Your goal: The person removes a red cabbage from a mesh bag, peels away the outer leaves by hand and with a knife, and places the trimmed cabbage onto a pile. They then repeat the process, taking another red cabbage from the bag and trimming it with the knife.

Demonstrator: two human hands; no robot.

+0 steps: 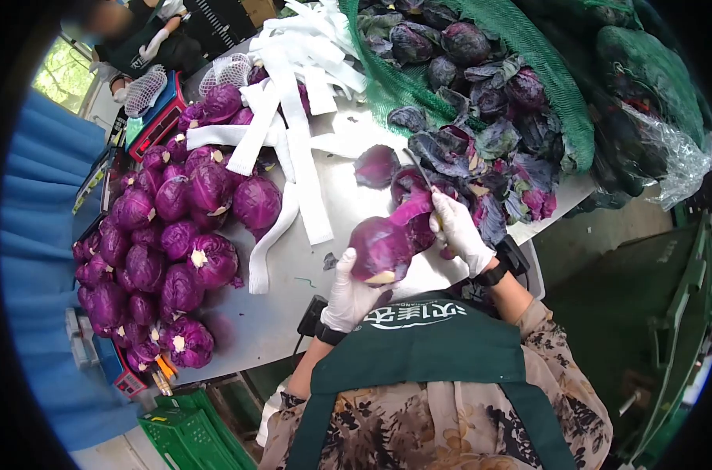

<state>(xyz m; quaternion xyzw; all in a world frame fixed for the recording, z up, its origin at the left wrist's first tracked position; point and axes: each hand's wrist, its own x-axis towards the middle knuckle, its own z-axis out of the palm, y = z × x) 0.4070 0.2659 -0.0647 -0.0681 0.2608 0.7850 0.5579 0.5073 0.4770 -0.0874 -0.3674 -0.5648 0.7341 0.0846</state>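
My left hand (351, 300), in a white glove, holds a purple cabbage (380, 249) with a pale cut stem end low on it. My right hand (459, 231), gloved too, is closed around a knife (418, 167) whose thin blade points up and away. A loose purple leaf (412, 207) lies between the right hand and the held cabbage. Just beyond the hands, more cabbages rest on the metal table (337, 204), one of them a dull purple cabbage (376, 166).
At left is a large pile of purple cabbages (172, 196). White foam nets (293, 102) lie at the back. A green mesh sack (561, 94) of cabbages and loose leaves (489, 215) are at right. Another person (156, 43) stands far left, near a red scale (156, 117).
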